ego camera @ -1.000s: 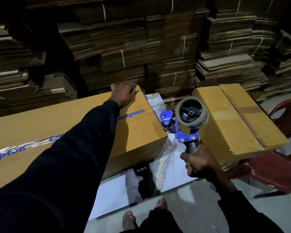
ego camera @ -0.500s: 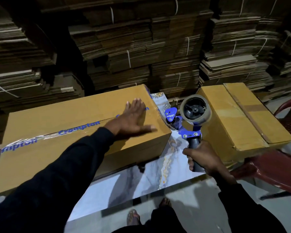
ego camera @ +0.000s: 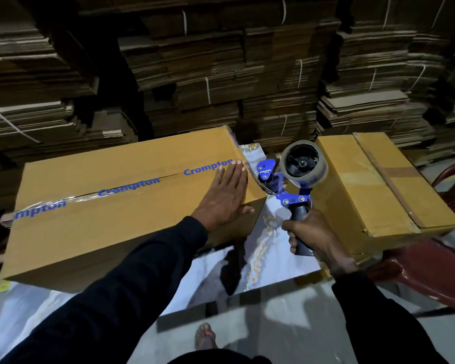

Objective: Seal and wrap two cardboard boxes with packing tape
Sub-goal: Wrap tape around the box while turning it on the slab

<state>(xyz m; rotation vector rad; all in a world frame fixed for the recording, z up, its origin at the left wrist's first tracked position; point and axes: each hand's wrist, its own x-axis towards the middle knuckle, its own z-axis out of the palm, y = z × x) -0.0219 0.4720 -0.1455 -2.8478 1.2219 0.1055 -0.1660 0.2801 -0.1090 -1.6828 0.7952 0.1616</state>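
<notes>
A long cardboard box [ego camera: 111, 211] printed "Crompton" lies on the marbled table [ego camera: 263, 248], clear tape shining along the left part of its top seam. My left hand [ego camera: 225, 195] presses flat on the box's right end, fingers straight over the seam. My right hand [ego camera: 310, 235] grips the black handle of a blue tape dispenser [ego camera: 297, 177] carrying a roll of tape, held just off the box's right end. A second, smaller cardboard box [ego camera: 378, 185] with brown tape on its seam sits to the right.
Tall stacks of flattened cardboard [ego camera: 221, 74] fill the whole background. A red plastic chair [ego camera: 436, 274] stands at the right under and beside the smaller box. My sandalled foot [ego camera: 205, 337] shows on the grey floor below the table edge.
My left hand slid from the long box's far right corner back onto its top and now lies flat over the seam. The dispenser stayed close to the box's right end.
</notes>
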